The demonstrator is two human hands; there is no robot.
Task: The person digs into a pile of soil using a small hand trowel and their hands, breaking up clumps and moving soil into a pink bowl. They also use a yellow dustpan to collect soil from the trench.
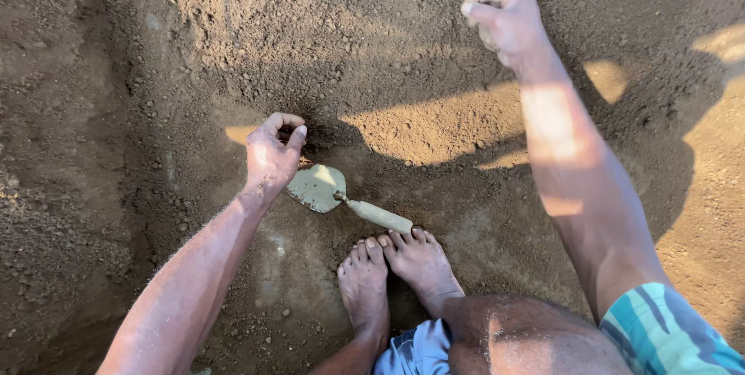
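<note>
Loose brown soil (403,57) covers the whole ground, crumbly and dry, with sun patches and shadows across it.

Left hand (272,158): fingers (289,120) curl inward toward the thumb in a pinch. Whether they enclose anything cannot be told; any content is too small to see. Directly beside these fingers, toward the person's body, lies a small trowel (341,197), flat on the soil and touching no hand. Its pale metal blade (314,186) sits nearest the left fingers; its wooden handle (380,216) points away toward the bare feet (396,266).

Right hand (504,22): fingers close into a loose fist, raised above the soil, well apart from the trowel. Contents cannot be told.

Handling judgement: the trowel appears light and rigid. Grip the handle, not the blade, whose edge is thin. Dust on the handle may reduce grip. The soil is soft and sheds from the fingers.
</note>
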